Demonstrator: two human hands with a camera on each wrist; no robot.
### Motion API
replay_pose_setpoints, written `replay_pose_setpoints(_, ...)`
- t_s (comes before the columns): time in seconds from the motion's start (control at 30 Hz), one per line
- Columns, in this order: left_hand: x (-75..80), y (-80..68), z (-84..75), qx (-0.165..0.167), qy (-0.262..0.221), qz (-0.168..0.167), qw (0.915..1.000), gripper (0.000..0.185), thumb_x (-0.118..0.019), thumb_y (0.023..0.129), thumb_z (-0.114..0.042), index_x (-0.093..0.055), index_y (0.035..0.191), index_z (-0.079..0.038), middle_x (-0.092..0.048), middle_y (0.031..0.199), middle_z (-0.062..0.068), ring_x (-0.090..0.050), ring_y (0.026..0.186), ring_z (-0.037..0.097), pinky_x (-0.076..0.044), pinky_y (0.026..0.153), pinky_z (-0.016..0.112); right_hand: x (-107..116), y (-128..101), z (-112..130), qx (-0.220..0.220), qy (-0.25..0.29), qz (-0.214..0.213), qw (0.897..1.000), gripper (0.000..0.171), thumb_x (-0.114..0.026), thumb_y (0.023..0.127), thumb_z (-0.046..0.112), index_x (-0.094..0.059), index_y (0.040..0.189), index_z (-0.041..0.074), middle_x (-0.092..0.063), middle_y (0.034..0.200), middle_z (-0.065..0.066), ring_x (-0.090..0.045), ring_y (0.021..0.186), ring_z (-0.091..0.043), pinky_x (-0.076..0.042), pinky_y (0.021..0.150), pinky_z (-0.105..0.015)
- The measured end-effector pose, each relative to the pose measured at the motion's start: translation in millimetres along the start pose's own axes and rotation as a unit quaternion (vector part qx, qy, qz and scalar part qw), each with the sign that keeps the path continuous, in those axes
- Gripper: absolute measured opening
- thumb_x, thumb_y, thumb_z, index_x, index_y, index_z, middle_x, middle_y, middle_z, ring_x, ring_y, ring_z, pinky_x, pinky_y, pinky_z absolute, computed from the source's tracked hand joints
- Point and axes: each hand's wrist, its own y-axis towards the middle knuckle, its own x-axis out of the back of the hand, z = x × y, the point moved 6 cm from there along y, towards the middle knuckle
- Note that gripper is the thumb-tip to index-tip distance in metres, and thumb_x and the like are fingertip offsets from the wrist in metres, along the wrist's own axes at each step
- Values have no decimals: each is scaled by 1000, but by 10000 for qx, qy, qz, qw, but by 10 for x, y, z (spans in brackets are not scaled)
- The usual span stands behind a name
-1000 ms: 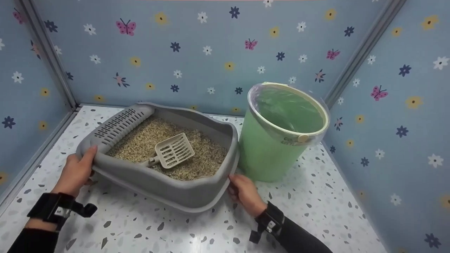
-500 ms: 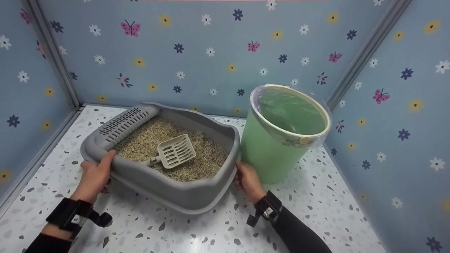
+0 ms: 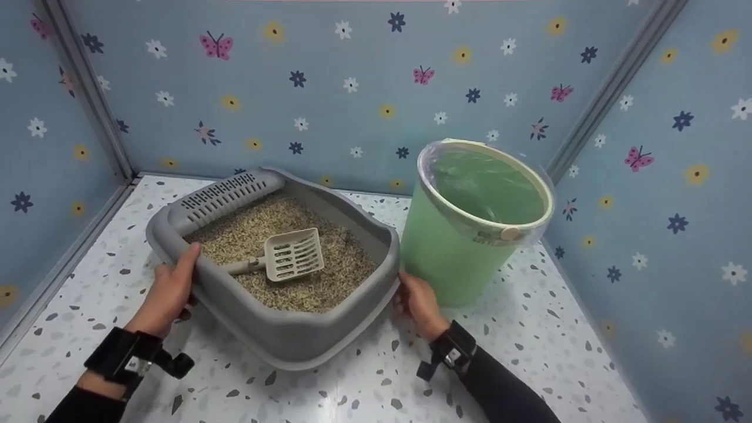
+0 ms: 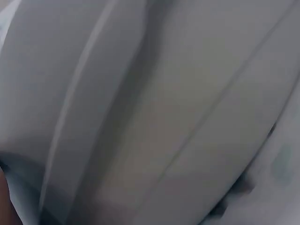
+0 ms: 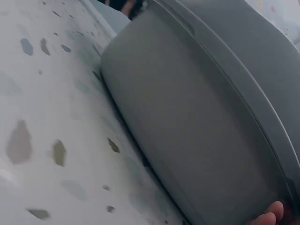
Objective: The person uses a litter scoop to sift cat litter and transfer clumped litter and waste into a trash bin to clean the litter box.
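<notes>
A grey litter box (image 3: pixel 346 329) stands turned at an angle on the floor, partly filled with brown granular litter (image 3: pixel 343 267). On the litter lies a beige slotted scoop (image 3: pixel 271 263), its handle against the near left wall. My left hand (image 3: pixel 167 296) grips the near left side, thumb over the rim and fingers below the lip. At the right corner my right hand (image 3: pixel 420 302) holds the outer lip, its fingers partly hidden. The box wall (image 4: pixel 154 122) fills the left wrist view. In the right wrist view, fingertips (image 5: pixel 269 216) touch the box (image 5: pixel 173 108).
A green trash bin (image 3: pixel 443 261) with a clear liner and cream rim stands close to the box's right corner. Flowered blue panels (image 3: pixel 352 53) enclose the back and sides. Speckled white floor (image 3: pixel 329 393) lies in front.
The litter box has turned, its left end shifting right and its near corner coming closer. My left hand has moved right along the side. The scoop has turned with the box.
</notes>
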Motion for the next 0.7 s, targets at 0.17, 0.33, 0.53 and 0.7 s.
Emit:
replay_pose_setpoints(0.17,-137,-102,-50,-45,-135,-5,9999,68,-42,108,-78,-47,97,-10,-55,70,5,-53,59,16,-47,46,33,29,102,31,172,170,-40,9997,40,-50,118,33,-60,83,16,-56,74,3,-50,61,-9,-41,54,-21)
replay_pose_setpoints(0.33,-92,98,-135,-124,-51,61,9999,67,-45,107,-77,-45,85,-13,-49,67,3,-51,57,16,-50,49,33,-29,-69,13,151,269,173,9994,37,-49,119,35,-58,89,16,-54,76,3,-47,63,-9,-38,55,-21)
replay_pose_setpoints(0.53,-75,324,-172,-292,-103,359,9989,67,-40,107,-80,-46,109,-14,-45,83,5,-51,69,19,-48,57,36,-52,-292,-18,128,-300,539,9980,38,-48,117,34,-57,86,13,-55,73,0,-47,61,-12,-35,53,-25)
replay_pose_setpoints(0.7,-157,150,-143,-222,22,498,9985,79,-33,106,-85,-36,138,-13,-46,99,10,-50,82,23,-46,63,38,22,-116,20,230,-623,205,9976,45,-48,117,37,-61,80,16,-57,68,2,-46,55,-11,-36,49,-24)
